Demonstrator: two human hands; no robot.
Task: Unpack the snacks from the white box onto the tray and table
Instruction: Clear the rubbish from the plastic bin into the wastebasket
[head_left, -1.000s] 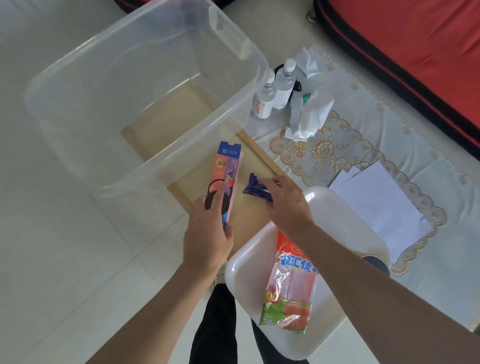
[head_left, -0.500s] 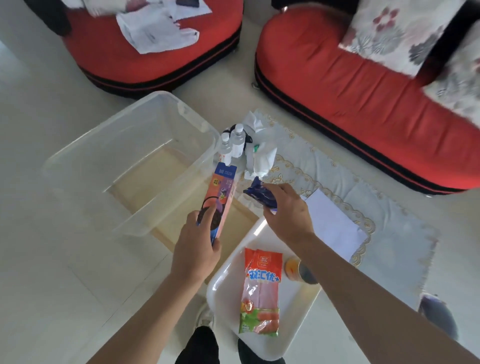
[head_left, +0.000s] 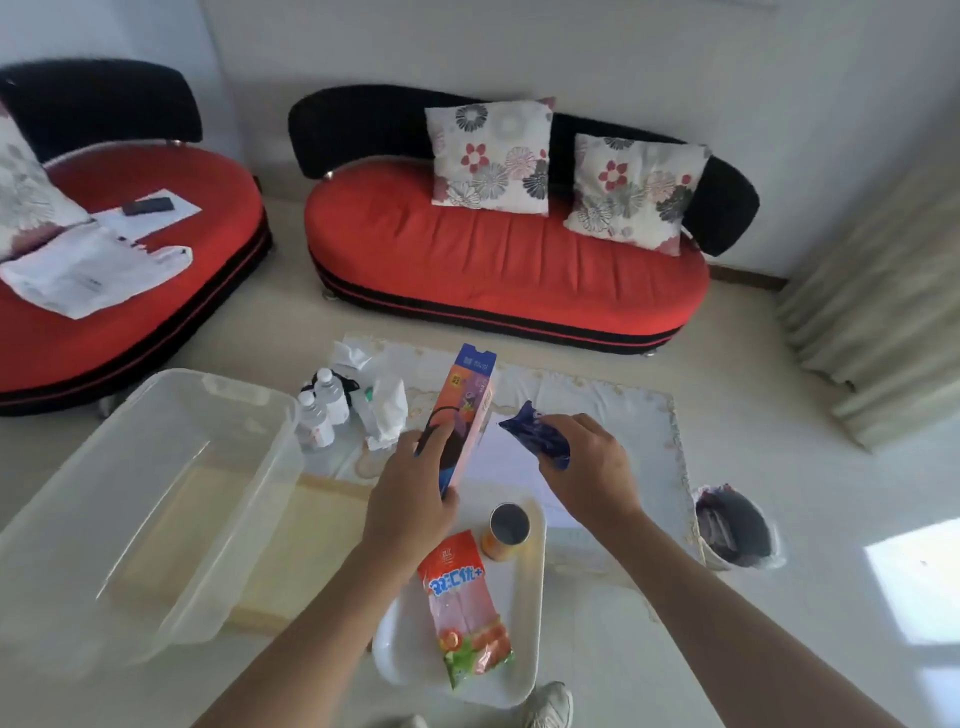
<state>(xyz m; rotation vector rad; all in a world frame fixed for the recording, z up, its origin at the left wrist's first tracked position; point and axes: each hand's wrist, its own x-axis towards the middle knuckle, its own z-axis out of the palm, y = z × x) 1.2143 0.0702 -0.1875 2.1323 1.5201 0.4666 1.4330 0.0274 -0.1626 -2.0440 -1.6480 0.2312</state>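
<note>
My left hand (head_left: 410, 499) grips the lower end of a long orange and purple snack box (head_left: 467, 410), held upright above the table. My right hand (head_left: 587, 467) pinches a small dark blue snack packet (head_left: 537, 434) just to the right of it. Below both hands lies the white tray (head_left: 524, 639), which carries a red and green sausage pack (head_left: 462, 603) and an orange can (head_left: 506, 530). The translucent white box (head_left: 156, 499) stands on the left with nothing visible inside.
Two small bottles (head_left: 322, 410) and crumpled tissue (head_left: 387, 413) stand behind the box on the lace tablecloth (head_left: 623, 410). White paper (head_left: 504, 462) lies under my hands. A lined bin (head_left: 732, 525) is at the right. Red sofas (head_left: 498, 265) sit beyond. A shoe (head_left: 550, 704) shows below.
My view has tilted up, so the sofas and wall now show. Both hands have lifted with their snacks, away from the box and towards the middle of the table.
</note>
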